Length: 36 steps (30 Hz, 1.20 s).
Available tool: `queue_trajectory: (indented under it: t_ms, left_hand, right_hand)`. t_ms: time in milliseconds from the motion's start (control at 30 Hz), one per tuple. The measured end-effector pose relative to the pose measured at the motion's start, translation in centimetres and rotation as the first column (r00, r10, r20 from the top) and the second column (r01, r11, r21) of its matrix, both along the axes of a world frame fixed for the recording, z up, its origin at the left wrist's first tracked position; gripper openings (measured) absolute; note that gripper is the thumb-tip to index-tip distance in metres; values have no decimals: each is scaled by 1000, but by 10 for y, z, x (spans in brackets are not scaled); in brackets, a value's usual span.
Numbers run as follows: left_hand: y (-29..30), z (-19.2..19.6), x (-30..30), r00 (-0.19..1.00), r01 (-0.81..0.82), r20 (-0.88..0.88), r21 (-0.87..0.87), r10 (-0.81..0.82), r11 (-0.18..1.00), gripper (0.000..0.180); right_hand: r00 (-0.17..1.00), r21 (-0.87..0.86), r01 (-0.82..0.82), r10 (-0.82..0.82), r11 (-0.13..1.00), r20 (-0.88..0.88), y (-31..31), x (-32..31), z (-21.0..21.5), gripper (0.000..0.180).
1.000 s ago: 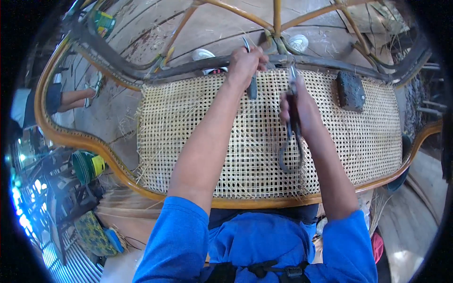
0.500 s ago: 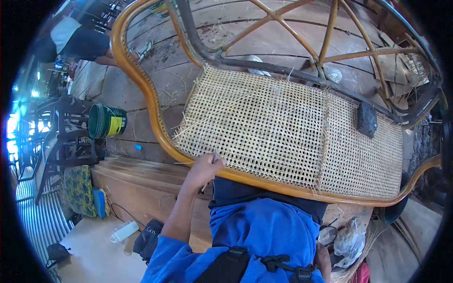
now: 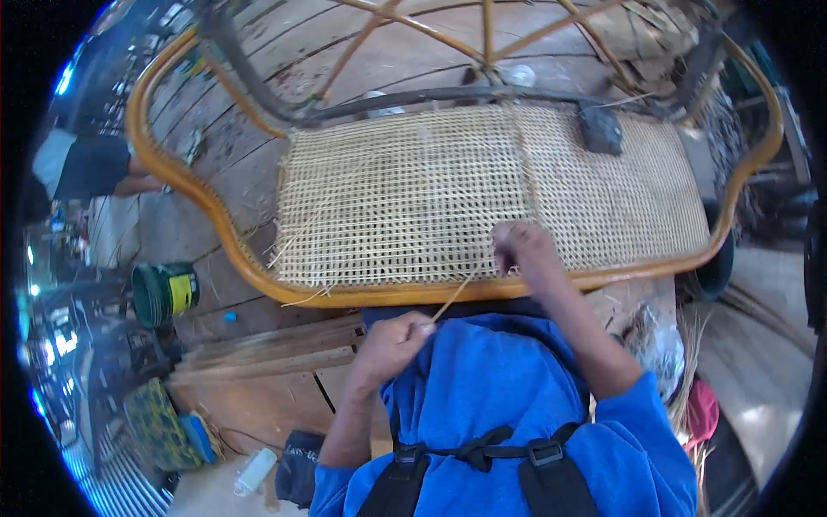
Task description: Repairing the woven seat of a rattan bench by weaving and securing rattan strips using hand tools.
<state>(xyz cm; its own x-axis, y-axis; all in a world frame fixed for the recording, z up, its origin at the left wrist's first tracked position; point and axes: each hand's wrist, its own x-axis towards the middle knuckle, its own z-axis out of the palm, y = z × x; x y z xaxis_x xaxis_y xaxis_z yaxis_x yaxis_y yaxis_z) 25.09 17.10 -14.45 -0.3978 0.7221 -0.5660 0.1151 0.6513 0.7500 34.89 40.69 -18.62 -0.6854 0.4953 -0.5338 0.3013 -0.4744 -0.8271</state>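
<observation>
A rattan bench frame (image 3: 345, 297) with a woven cane seat (image 3: 388, 198) lies across in front of me. Close to my waist, my left hand (image 3: 392, 345) is closed on a thin pale cane strip (image 3: 457, 293). That strip slants up to the right, toward the seat's front edge. Above this edge, my right hand (image 3: 527, 250) has its fingers curled at the strip's upper end, somewhat blurred. Loose strands stick out of the weave at its left corner. On the right part of the seat sits a dark block (image 3: 600, 131).
Left of the bench stand a green bucket (image 3: 164, 293) and a person (image 3: 90, 164) farther off. Wooden boards (image 3: 267, 353) lie beside my left arm. A pale bottle (image 3: 256, 471) and a dark cloth (image 3: 300, 465) are at lower left. A clear plastic bag (image 3: 656, 349) lies at right.
My right hand has come up from beside my body to the seat's front edge. My left hand has drawn back off the rail toward my waist. The view has shifted to the right.
</observation>
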Motion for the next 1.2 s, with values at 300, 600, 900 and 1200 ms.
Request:
queue_trajectory:
  t_ms: [300,600,900,1200]
  left_hand:
    - [-26,4,-29,956,-83,264,-169,126,982,14]
    - [-34,-20,-59,809,31,559,-349,182,937,13]
    - [-47,-51,-56,627,-35,702,-407,338,913,15]
    - [-105,-41,-77,820,-147,434,-472,374,869,16]
  right_hand:
    - [926,101,377,-378,921,-13,104,73,-37,11]
    - [903,290,360,-409,887,129,115,89,-64,13]
    - [885,396,192,-333,898,324,122,85,-73,9]
    - [946,248,253,-293,935,139,127,76,-50,13]
